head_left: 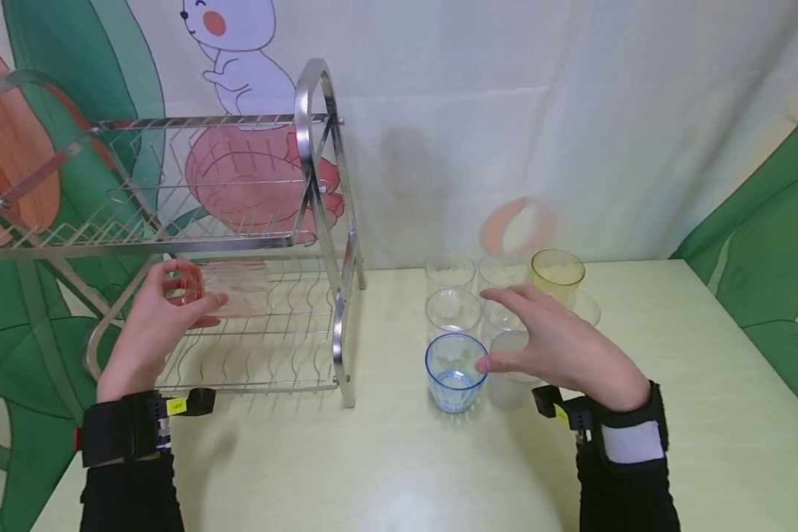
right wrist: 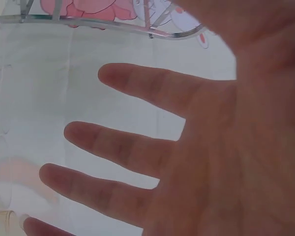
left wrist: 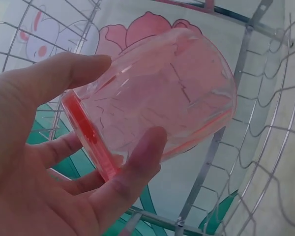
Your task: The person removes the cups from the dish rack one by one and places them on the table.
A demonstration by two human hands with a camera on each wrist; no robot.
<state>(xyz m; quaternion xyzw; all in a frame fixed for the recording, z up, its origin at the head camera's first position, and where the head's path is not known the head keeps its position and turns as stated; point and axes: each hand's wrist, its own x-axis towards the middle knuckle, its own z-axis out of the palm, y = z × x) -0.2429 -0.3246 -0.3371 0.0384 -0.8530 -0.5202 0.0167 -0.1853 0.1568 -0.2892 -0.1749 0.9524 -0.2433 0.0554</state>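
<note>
My left hand (head_left: 156, 318) grips a pink drinking glass (head_left: 236, 287) by its base end, inside the lower tier of a metal dish rack (head_left: 341, 325). The glass lies on its side, mouth to the right; the left wrist view shows thumb and fingers round its thick red base (left wrist: 91, 135). Over on the right, my right hand (head_left: 558, 340) hovers with fingers spread beside a blue glass (head_left: 454, 391), thumb close to its rim; whether they touch, I cannot tell. The right wrist view shows nothing in that palm (right wrist: 211, 162).
Behind the blue glass stand several clear glasses (head_left: 451, 314) in rows, partly hidden by my right hand, and a yellow glass (head_left: 558, 275) at the back right. The rack's upper tier (head_left: 239, 242) overhangs the left hand. A printed curtain (head_left: 425, 148) hangs behind the table (head_left: 372, 473).
</note>
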